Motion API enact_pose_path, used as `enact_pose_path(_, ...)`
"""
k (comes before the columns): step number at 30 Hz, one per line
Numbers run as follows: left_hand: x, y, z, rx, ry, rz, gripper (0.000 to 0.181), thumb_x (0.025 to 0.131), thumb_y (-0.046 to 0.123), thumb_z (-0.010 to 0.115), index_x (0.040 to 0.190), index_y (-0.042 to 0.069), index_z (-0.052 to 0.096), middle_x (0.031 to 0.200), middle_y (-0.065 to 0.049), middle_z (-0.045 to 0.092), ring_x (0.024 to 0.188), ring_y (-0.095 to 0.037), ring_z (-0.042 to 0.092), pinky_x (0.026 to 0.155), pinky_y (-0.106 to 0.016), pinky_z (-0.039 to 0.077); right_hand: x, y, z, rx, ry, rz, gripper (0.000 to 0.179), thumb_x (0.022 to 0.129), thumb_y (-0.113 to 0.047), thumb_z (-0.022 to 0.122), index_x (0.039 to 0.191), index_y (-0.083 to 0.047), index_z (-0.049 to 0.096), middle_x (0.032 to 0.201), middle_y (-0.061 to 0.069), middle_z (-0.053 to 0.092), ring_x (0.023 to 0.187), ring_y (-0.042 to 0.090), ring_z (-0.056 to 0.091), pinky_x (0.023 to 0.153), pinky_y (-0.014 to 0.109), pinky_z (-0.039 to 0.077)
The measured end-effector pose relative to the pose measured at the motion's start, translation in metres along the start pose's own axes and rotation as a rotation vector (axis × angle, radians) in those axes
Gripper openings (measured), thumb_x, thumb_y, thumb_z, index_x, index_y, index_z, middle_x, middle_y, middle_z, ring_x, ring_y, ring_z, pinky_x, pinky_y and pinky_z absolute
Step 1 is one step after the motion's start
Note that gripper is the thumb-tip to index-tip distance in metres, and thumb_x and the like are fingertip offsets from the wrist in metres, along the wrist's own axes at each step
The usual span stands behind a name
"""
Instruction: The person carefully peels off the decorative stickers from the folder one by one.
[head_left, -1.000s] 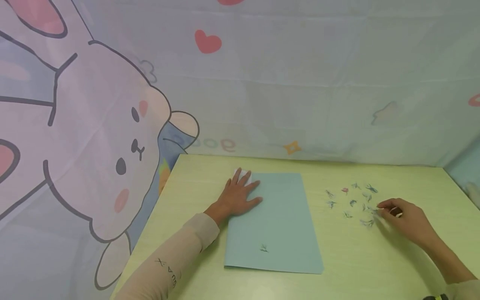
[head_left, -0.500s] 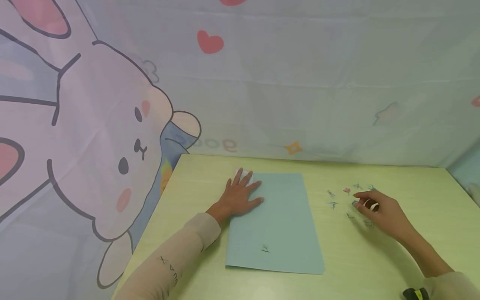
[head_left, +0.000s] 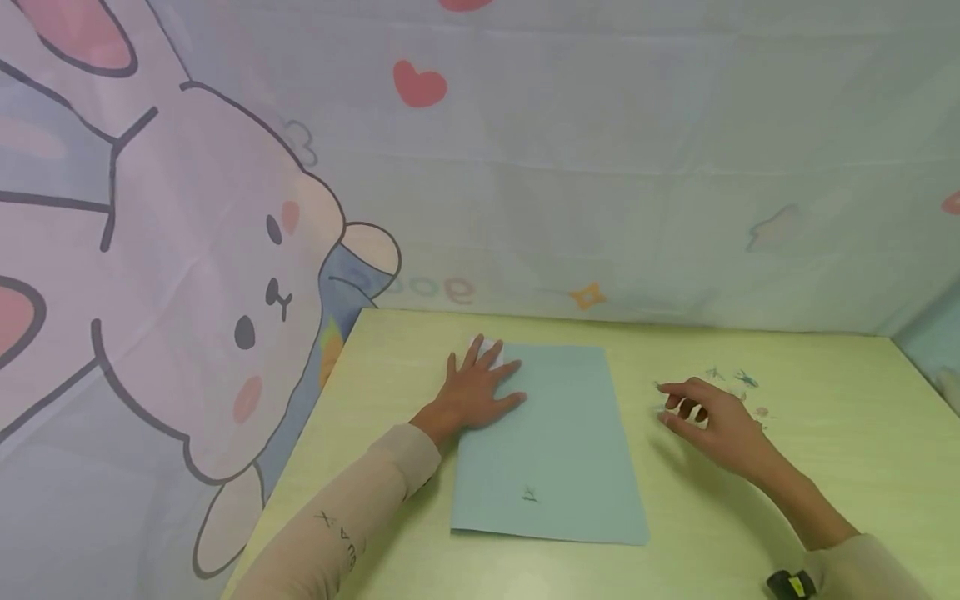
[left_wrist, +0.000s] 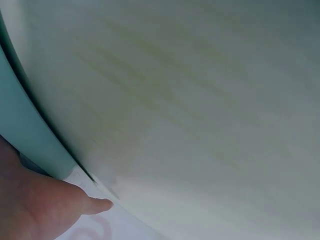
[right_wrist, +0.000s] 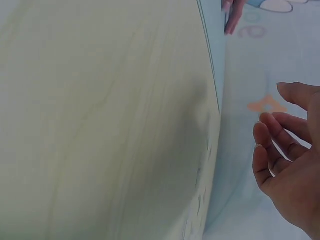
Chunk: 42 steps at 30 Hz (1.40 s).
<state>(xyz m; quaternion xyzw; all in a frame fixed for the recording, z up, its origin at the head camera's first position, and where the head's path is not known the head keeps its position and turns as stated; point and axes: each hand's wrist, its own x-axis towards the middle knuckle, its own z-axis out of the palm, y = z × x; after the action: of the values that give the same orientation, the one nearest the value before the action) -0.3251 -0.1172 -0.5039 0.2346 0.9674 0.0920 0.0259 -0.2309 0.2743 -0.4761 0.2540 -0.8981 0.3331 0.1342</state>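
Note:
My left hand (head_left: 476, 396) lies flat with fingers spread on the upper left of a pale blue-green folder (head_left: 555, 433). Its fingertips rest on a small white paper (head_left: 489, 353) at the folder's top corner. A small leafy sticker-like piece (head_left: 529, 494) lies near the folder's lower edge. To the right of the folder, my right hand (head_left: 712, 421) hovers low over the table, thumb and forefinger apart around small bluish pieces (head_left: 660, 408). In the right wrist view its thumb (right_wrist: 297, 95) stands away from the loosely curled fingers, nothing visible between them.
Several more small leaf- and flower-like pieces (head_left: 746, 378) lie beyond the right hand, partly hidden by it. The pale yellow-green table (head_left: 825, 392) ends at a printed cloth backdrop (head_left: 637, 167) with a rabbit figure on the left.
My right hand has moved left across the scattered pieces towards the folder, and its thumb and forefinger have spread apart. A pink piece now shows farther right. My left hand stays in place.

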Motion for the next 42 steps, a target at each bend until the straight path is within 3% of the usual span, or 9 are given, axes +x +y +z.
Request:
enact_pose_path(6,0.002,-0.005,0.001,-0.001,0.005,-0.009,0.069,0.104,0.071,0.042,0.164,0.036,0.042,0.178,-0.003,0.015,0.164,-0.035,-0.002,0.121,-0.075,0.012,0.009,-0.015,0.013,0.002,-0.036,-0.063,0.035,0.097,-0.01,0.078,0.13,-0.006,0.072,0.099,-0.008,0.065,0.084,0.004,0.057,0.071,0.029,0.052)
enact_pose_path(13,0.003,-0.005,0.001,-0.023,0.001,-0.004,0.07,0.104,0.071,0.042,0.165,0.036,0.041,0.178,-0.003,0.014,0.164,-0.034,-0.004,0.12,-0.076,0.011,0.016,-0.029,0.028,0.035,-0.082,-0.096,0.035,0.097,-0.012,0.078,0.131,-0.007,0.071,0.102,0.0,0.067,0.085,0.014,0.062,0.074,0.035,0.054)
enact_pose_path(22,0.003,-0.006,0.0,-0.039,0.012,0.008,0.07,0.104,0.069,0.045,0.164,0.034,0.042,0.178,-0.004,0.016,0.164,-0.034,-0.002,0.12,-0.075,0.014,0.025,-0.042,0.054,0.106,-0.133,-0.143,0.039,0.096,-0.016,0.08,0.133,-0.006,0.071,0.103,0.001,0.068,0.088,0.014,0.062,0.078,0.036,0.054)
enact_pose_path(35,0.003,-0.003,-0.001,-0.043,0.018,-0.011,0.069,0.104,0.068,0.047,0.163,0.033,0.044,0.178,-0.003,0.017,0.164,-0.034,-0.001,0.121,-0.074,0.014,0.029,-0.065,0.087,0.173,-0.237,-0.16,0.039,0.096,-0.023,0.082,0.131,-0.007,0.073,0.105,-0.001,0.068,0.092,0.015,0.062,0.08,0.033,0.053)
enact_pose_path(42,0.002,-0.003,-0.003,-0.047,0.016,-0.012,0.069,0.104,0.067,0.047,0.164,0.032,0.044,0.178,-0.004,0.017,0.164,-0.034,-0.001,0.121,-0.074,0.014,0.028,-0.082,0.098,0.192,-0.354,-0.15,0.04,0.097,-0.027,0.081,0.132,-0.009,0.074,0.107,-0.004,0.067,0.095,0.013,0.062,0.085,0.033,0.053)
